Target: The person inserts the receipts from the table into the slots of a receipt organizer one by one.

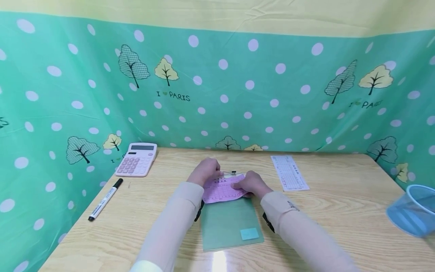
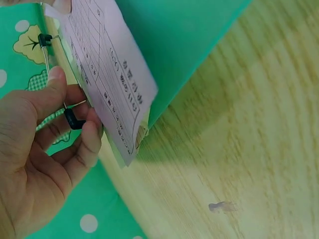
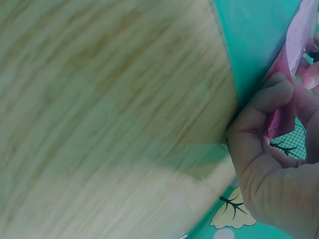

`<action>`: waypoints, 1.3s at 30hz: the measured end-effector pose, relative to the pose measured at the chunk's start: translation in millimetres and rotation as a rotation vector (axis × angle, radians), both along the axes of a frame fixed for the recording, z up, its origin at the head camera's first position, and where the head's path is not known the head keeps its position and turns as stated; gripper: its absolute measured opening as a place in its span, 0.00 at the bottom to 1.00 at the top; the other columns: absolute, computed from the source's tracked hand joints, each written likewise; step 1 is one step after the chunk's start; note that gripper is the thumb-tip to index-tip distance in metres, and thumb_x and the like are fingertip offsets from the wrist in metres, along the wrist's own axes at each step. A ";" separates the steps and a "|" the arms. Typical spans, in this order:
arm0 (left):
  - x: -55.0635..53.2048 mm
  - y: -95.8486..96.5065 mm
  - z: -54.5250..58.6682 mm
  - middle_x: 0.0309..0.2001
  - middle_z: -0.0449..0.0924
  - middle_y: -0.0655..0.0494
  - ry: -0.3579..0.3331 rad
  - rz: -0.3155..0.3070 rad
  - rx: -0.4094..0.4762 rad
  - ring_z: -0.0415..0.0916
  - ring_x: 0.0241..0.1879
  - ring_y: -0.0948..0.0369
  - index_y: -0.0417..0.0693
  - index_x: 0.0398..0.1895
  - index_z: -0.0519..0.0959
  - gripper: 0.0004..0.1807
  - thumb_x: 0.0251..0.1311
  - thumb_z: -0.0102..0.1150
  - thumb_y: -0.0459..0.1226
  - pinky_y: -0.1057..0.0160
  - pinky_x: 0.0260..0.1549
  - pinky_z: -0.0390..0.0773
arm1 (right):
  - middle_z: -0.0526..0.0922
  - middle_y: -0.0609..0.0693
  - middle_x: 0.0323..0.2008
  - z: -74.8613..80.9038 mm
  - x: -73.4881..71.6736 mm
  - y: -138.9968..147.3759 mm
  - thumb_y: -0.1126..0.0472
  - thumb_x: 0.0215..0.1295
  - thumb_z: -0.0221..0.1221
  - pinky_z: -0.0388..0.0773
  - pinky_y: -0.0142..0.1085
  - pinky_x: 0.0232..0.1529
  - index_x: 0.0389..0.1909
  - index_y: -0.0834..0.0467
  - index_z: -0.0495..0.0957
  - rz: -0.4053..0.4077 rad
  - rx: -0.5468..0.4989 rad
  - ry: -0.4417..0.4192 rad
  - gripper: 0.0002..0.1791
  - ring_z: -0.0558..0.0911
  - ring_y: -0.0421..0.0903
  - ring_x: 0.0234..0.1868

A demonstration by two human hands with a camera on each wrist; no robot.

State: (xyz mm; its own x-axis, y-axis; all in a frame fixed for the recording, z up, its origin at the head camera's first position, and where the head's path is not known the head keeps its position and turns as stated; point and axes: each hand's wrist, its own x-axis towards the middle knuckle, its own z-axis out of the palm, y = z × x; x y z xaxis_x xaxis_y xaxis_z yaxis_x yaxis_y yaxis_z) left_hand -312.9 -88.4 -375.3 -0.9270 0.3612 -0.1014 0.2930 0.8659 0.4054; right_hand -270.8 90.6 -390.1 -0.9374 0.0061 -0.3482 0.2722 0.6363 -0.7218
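Observation:
A green folder [image 1: 229, 223] lies flat in front of me, with a pale blue label [image 1: 249, 234] near its lower right corner. Over its top end is a pink printed form [image 1: 224, 190], lifted and slightly bent. My right hand [image 1: 252, 184] pinches the form's right side between thumb and fingers. At the top edge, my left hand [image 1: 208, 172] grips a thin metal clip lever with black ends; in the left wrist view, thumb and fingers curl round the lever's black end [image 2: 75, 119], right beside the form [image 2: 112, 74]. In the right wrist view, the right thumb [image 3: 276, 92] presses on the pink sheet.
A white printed sheet [image 1: 290, 173] lies on the wooden table [image 1: 340, 211] to the right. The pink and white calculator [image 1: 136, 159] stands at the back left, with a capped marker [image 1: 105, 199] before it. A blue mesh bin [image 1: 412, 211] is at the right edge. Patterned green cloth [image 1: 238, 94] hangs behind.

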 end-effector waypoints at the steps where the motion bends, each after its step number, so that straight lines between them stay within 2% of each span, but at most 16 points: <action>1: -0.5 -0.5 0.6 0.19 0.75 0.56 0.004 -0.002 -0.006 0.67 0.22 0.63 0.42 0.23 0.83 0.13 0.66 0.66 0.38 0.66 0.29 0.71 | 0.74 0.51 0.24 -0.2 -0.6 -0.8 0.58 0.62 0.71 0.72 0.28 0.18 0.36 0.65 0.75 -0.006 0.001 -0.004 0.16 0.71 0.40 0.16; 7: -3.1 -1.5 4.1 0.18 0.71 0.57 0.007 -0.007 -0.051 0.64 0.22 0.62 0.41 0.23 0.84 0.15 0.67 0.65 0.38 0.65 0.29 0.68 | 0.76 0.53 0.27 -2.9 -3.9 -3.7 0.57 0.63 0.71 0.72 0.28 0.17 0.38 0.64 0.75 -0.023 0.008 -0.022 0.18 0.72 0.40 0.16; 12: -2.6 -0.5 7.0 0.18 0.70 0.59 0.021 0.005 -0.125 0.65 0.23 0.62 0.44 0.20 0.82 0.18 0.68 0.65 0.42 0.64 0.30 0.68 | 0.75 0.53 0.26 -2.7 -3.3 -3.1 0.57 0.62 0.71 0.73 0.28 0.17 0.37 0.65 0.75 -0.027 0.019 -0.014 0.17 0.72 0.40 0.16; 18: -2.0 1.5 10.1 0.17 0.69 0.60 0.075 0.005 -0.220 0.65 0.23 0.63 0.50 0.13 0.72 0.25 0.67 0.65 0.47 0.61 0.31 0.67 | 0.75 0.51 0.23 -0.7 -0.9 -1.8 0.58 0.64 0.70 0.73 0.28 0.18 0.36 0.65 0.76 -0.022 0.024 -0.001 0.16 0.72 0.40 0.16; 23: -2.1 1.9 10.2 0.17 0.68 0.60 0.084 0.013 -0.227 0.64 0.23 0.63 0.52 0.11 0.69 0.27 0.66 0.67 0.47 0.63 0.29 0.65 | 0.75 0.51 0.23 -1.9 -0.9 -1.9 0.58 0.63 0.70 0.72 0.28 0.17 0.36 0.64 0.76 -0.029 0.014 0.005 0.16 0.71 0.40 0.16; 28: -1.5 1.7 9.2 0.18 0.70 0.60 0.090 0.015 -0.209 0.64 0.24 0.62 0.51 0.11 0.70 0.26 0.65 0.67 0.46 0.63 0.29 0.65 | 0.75 0.50 0.22 -3.0 -1.5 -2.9 0.56 0.63 0.71 0.72 0.28 0.17 0.33 0.63 0.76 -0.038 0.017 0.009 0.16 0.71 0.40 0.15; 39: -0.2 1.1 6.9 0.21 0.78 0.59 0.108 0.019 -0.195 0.69 0.26 0.62 0.48 0.19 0.85 0.17 0.64 0.69 0.46 0.59 0.34 0.72 | 0.74 0.49 0.20 -3.6 -0.9 -5.3 0.55 0.63 0.71 0.71 0.27 0.15 0.30 0.62 0.75 -0.049 0.038 0.026 0.17 0.70 0.39 0.14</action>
